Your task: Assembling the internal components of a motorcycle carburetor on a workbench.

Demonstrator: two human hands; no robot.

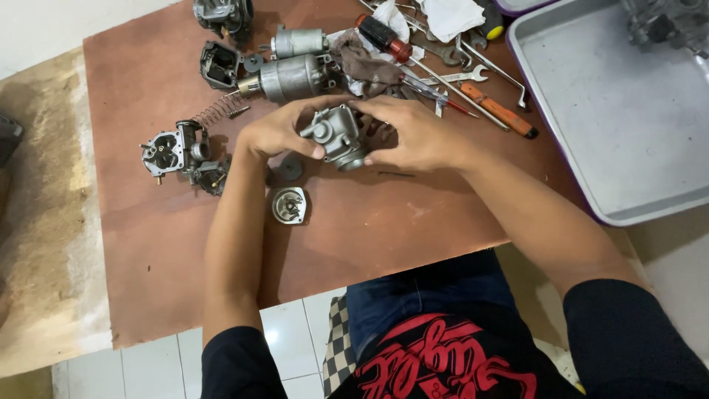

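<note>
Both my hands hold a small grey metal carburetor body (340, 134) just above the brown board (148, 244). My left hand (277, 133) grips its left side with the thumb under it. My right hand (413, 133) covers its right side, fingers curled over the top. Below the hands on the board lie a round metal cap (289, 205) and a dark round disc (288, 170).
Another carburetor (181, 151) and a coil spring (218, 111) lie at the left. Cylindrical motor parts (292, 74), a rag (369, 66), screwdrivers (498, 111) and wrenches (473, 63) sit at the back. A grey metal tray (628, 125) stands at the right.
</note>
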